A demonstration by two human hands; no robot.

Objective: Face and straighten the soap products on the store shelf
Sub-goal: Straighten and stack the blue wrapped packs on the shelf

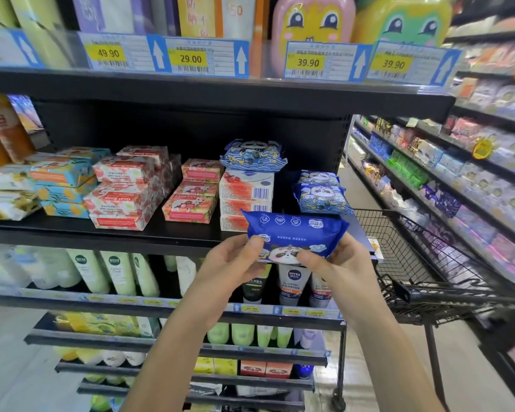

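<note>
Pinching blue panda soap pack (pixel 295 233) along its near edge, thumbs on top, fingers curled beneath, with left hand (pixel 229 264) and right hand (pixel 344 263), just before black shelf (pixel 101 236) front.

soap pack (pixel 293 233): blue, panda print | shelf (pixel 101 233): black

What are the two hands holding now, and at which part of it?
Both hands hold one blue panda soap pack. The left hand pinches its near left corner, the right hand its near right edge, thumbs on top.
</note>
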